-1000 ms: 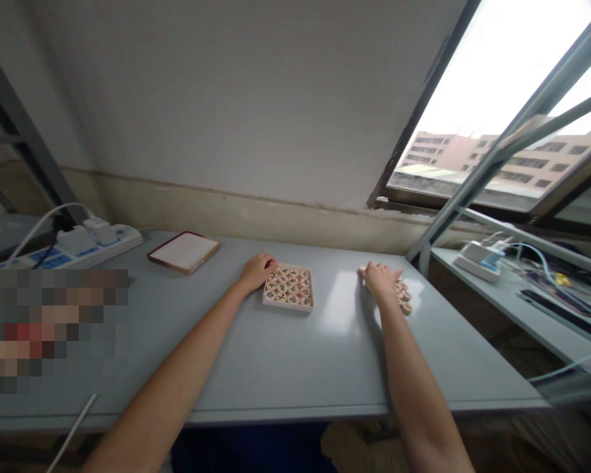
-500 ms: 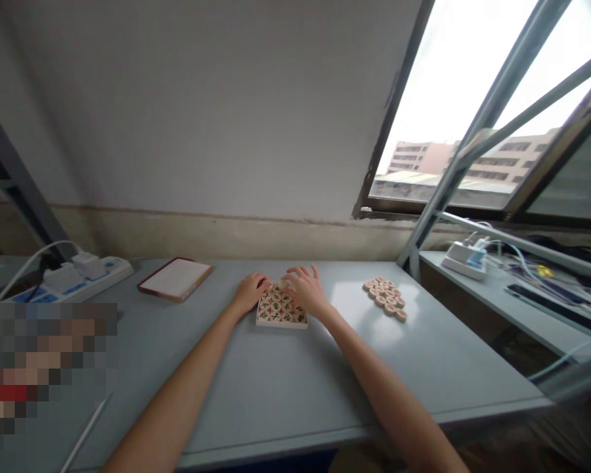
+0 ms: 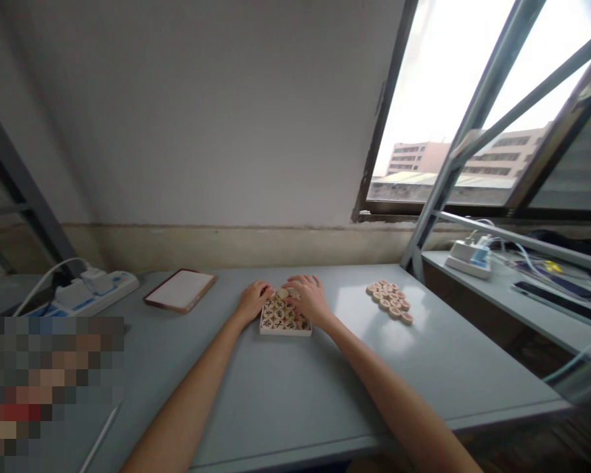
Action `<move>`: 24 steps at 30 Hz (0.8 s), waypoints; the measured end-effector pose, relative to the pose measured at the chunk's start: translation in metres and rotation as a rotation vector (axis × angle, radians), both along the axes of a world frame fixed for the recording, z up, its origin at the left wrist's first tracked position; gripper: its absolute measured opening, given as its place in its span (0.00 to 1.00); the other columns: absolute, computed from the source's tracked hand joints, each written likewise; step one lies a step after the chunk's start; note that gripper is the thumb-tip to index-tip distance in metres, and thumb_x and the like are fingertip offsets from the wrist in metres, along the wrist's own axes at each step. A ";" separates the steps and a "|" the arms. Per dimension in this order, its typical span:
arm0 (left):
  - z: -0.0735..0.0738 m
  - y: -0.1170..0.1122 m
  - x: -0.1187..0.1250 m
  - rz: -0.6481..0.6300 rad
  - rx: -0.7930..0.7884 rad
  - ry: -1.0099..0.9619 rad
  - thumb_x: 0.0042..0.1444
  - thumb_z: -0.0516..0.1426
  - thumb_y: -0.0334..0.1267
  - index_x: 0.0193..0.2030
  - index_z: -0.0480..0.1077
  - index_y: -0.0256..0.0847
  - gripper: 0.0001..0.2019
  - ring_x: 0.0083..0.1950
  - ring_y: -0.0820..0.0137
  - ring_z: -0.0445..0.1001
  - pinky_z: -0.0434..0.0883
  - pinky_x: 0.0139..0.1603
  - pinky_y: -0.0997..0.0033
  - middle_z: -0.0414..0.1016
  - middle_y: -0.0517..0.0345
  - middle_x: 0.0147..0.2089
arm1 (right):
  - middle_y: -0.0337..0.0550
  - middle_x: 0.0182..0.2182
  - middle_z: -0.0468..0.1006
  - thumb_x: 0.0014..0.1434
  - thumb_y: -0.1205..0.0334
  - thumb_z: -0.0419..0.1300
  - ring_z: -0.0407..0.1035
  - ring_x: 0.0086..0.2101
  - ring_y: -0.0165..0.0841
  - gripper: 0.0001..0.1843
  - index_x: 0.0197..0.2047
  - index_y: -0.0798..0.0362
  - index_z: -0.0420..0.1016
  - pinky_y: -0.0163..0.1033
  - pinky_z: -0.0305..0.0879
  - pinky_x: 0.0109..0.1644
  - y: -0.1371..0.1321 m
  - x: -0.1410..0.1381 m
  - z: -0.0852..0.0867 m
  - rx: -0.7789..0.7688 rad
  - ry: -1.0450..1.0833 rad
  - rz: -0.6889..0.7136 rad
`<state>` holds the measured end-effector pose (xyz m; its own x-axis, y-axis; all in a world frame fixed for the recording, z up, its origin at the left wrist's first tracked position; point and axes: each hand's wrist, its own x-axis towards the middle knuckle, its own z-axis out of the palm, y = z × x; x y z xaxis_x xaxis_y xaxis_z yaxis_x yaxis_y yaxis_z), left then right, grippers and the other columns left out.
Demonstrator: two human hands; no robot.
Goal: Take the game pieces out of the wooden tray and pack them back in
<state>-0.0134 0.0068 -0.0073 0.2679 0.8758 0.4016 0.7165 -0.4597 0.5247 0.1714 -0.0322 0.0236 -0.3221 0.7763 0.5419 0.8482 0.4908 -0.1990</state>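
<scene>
A shallow white box (image 3: 285, 332) sits on the desk in front of me, holding rows of round wooden Chinese chess pieces (image 3: 278, 315) with dark and red characters. My left hand (image 3: 253, 300) is closed against the box's left side, its fingertips by the back left corner. Over the back right of the box is my right hand (image 3: 309, 295). Its thumb and index finger pinch a pale chess piece (image 3: 282, 293) near the back row, while the other fingers stay raised. The right part of the box is partly hidden beneath this hand.
More round pieces (image 3: 391, 302) lie clustered on the desk at right. A flat box lid (image 3: 181, 290) with a dark red rim lies at back left. Power strips (image 3: 96, 292) stand at far left and on the right side desk. A thin white stick (image 3: 100, 439) lies front left.
The view has shifted slightly, so the desk sits a little lower in the picture. My right hand's raised fingers have lowered somewhat. My left hand stays by the box.
</scene>
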 end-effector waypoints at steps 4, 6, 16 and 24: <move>0.000 0.000 0.000 0.001 -0.015 -0.010 0.55 0.45 0.42 0.32 0.69 0.39 0.14 0.39 0.70 0.67 0.62 0.41 0.72 0.70 0.55 0.35 | 0.36 0.37 0.72 0.53 0.63 0.58 0.61 0.42 0.32 0.07 0.37 0.44 0.72 0.42 0.44 0.52 -0.002 -0.006 0.001 -0.013 0.011 0.006; 0.000 0.000 0.000 -0.002 -0.019 -0.014 0.55 0.45 0.42 0.32 0.69 0.39 0.14 0.39 0.70 0.67 0.62 0.41 0.72 0.70 0.55 0.35 | 0.37 0.37 0.71 0.52 0.63 0.58 0.60 0.41 0.32 0.07 0.36 0.44 0.73 0.41 0.46 0.49 -0.004 -0.007 0.001 -0.004 -0.009 -0.003; 0.001 -0.003 0.000 -0.003 -0.011 -0.024 0.55 0.45 0.41 0.33 0.69 0.39 0.14 0.40 0.70 0.67 0.62 0.41 0.72 0.70 0.55 0.36 | 0.38 0.35 0.73 0.55 0.59 0.55 0.61 0.39 0.33 0.08 0.38 0.41 0.73 0.41 0.45 0.44 -0.007 -0.008 0.007 0.021 -0.163 -0.011; -0.001 0.000 0.000 -0.009 -0.006 -0.026 0.55 0.45 0.41 0.33 0.69 0.38 0.14 0.39 0.70 0.67 0.62 0.41 0.72 0.70 0.54 0.36 | 0.37 0.32 0.74 0.56 0.57 0.55 0.65 0.33 0.29 0.06 0.33 0.49 0.71 0.39 0.43 0.42 -0.006 -0.005 0.004 -0.009 -0.055 0.008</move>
<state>-0.0136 0.0066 -0.0079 0.2656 0.8756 0.4034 0.6981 -0.4632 0.5460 0.1666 -0.0378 0.0277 -0.3572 0.7782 0.5165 0.8542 0.4958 -0.1563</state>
